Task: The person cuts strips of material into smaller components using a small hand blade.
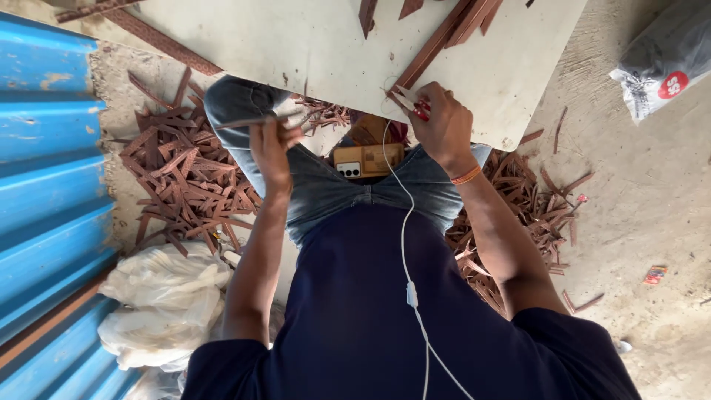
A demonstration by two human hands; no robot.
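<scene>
the right hand is gripping a pair of red-handled scissors, fingers clenched around the handles, with the blades pointing toward the edge of the white counter. the left hand is pinching a thin brown strip between its fingers, holding it level just above the person's knee. long brown strips are lying on the counter just beyond the scissors. a phone in a tan case is resting on the person's lap between the two hands, and a white cable is running from it down across the dark blue shirt. an orange band is sitting on the right wrist. heaps of brown offcuts are covering the floor on both sides of the legs. white plastic bags are lying beside a blue corrugated sheet at the left, and a grey sack is lying on the floor at the upper right.
</scene>
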